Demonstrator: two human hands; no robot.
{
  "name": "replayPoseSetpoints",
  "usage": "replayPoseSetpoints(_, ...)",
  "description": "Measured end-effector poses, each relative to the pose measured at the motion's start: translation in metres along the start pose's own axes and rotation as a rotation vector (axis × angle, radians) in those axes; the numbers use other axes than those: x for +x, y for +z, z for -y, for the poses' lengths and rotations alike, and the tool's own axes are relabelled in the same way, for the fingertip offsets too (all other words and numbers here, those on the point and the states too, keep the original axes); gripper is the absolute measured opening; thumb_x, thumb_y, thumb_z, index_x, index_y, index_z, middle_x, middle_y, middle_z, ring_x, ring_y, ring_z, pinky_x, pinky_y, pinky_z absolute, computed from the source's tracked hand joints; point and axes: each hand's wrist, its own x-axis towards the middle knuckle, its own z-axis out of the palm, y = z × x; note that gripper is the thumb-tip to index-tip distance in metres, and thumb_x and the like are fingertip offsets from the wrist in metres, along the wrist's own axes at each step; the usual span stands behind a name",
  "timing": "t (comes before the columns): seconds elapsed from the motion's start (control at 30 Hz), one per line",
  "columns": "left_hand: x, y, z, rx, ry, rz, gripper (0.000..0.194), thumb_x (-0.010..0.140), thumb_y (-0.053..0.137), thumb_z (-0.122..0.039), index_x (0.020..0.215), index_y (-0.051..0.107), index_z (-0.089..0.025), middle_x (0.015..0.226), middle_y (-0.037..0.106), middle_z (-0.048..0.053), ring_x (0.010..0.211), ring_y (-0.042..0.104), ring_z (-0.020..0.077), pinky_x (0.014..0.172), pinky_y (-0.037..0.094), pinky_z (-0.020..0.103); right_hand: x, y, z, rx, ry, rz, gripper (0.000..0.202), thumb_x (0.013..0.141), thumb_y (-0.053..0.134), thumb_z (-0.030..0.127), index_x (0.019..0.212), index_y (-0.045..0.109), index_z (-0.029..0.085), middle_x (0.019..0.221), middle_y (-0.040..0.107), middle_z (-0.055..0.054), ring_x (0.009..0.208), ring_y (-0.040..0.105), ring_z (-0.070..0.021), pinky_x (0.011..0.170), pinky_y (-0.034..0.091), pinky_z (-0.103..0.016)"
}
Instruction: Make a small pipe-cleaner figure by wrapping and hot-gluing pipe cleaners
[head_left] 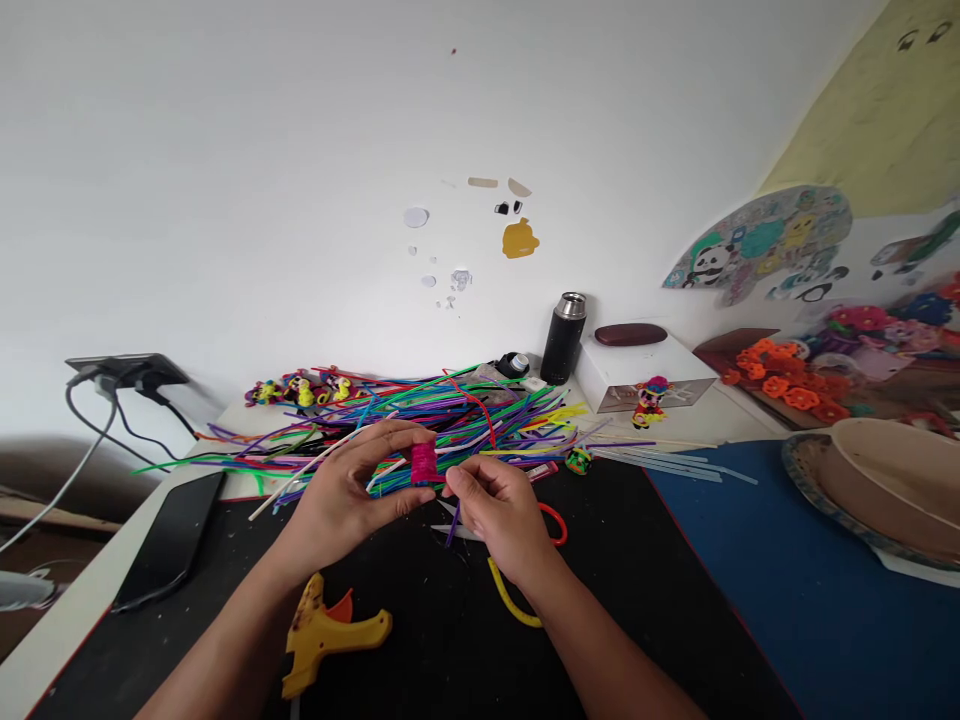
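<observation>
Between the thumb and fingers of my left hand (360,485) is a small magenta coil (424,464), held upright above the black mat (420,640). My right hand (495,505) pinches a magenta strand at the coil's lower right side. A purple stem (453,525) hangs down beside my right fingertips. Behind the hands lies a wide pile of coloured pipe cleaners (465,405). Scissors with a red handle (556,524) rest on the mat, partly hidden by my right hand. A yellow pipe cleaner (510,598) lies by my right wrist.
A yellow glue gun (330,632) lies near my left forearm, with a black phone (171,535) further left. At the back stand a black bottle (563,340) and a white box (637,365). Clear sticks (679,462) and a round container (892,490) are right.
</observation>
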Motion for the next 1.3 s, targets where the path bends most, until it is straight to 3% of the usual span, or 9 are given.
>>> replayPoseSetpoints(0.3,-0.001,0.003,-0.001,-0.119,-0.037,0.006,0.044,0.082,0.092,-0.043,0.122,0.081,-0.028,0.124,0.079,0.011,0.122,0.07,0.032,0.114,0.051,0.046,0.0,0.002,0.001,0.046,0.008,-0.003,0.05,0.082,0.084,0.064,0.071,0.064,0.02,0.045,0.037,0.011,0.04,0.027,-0.0067,0.04,0.02,-0.023)
replayPoseSetpoints(0.5,-0.001,0.005,-0.002,-0.004,-0.063,0.024,0.044,0.085,0.088,-0.048,0.123,0.08,-0.028,0.126,0.078,0.011,0.123,0.07,0.0331,0.112,0.052,0.047,0.002,0.002,-0.001,0.059,0.002,-0.038,0.051,0.081,0.084,0.066,0.071,0.063,0.02,0.045,0.04,0.011,0.038,0.028,-0.0062,0.039,0.018,-0.023)
replayPoseSetpoints(0.9,0.0,0.015,0.002,0.144,0.032,0.064,0.044,0.091,0.082,-0.049,0.128,0.078,-0.025,0.128,0.078,0.012,0.119,0.074,0.0293,0.105,0.059,0.043,0.003,0.001,-0.002,-0.004,-0.04,-0.115,0.053,0.081,0.082,0.07,0.074,0.067,0.019,0.045,0.038,0.01,0.04,0.026,-0.0076,0.041,0.019,-0.024)
replayPoseSetpoints(1.3,0.0,0.01,0.001,0.065,-0.064,-0.026,0.046,0.084,0.088,-0.052,0.122,0.081,-0.026,0.124,0.081,0.013,0.122,0.073,0.0342,0.11,0.056,0.048,0.001,0.001,-0.004,-0.055,-0.053,-0.121,0.052,0.084,0.08,0.069,0.075,0.067,0.02,0.05,0.041,0.009,0.044,0.03,-0.0089,0.044,0.023,-0.025)
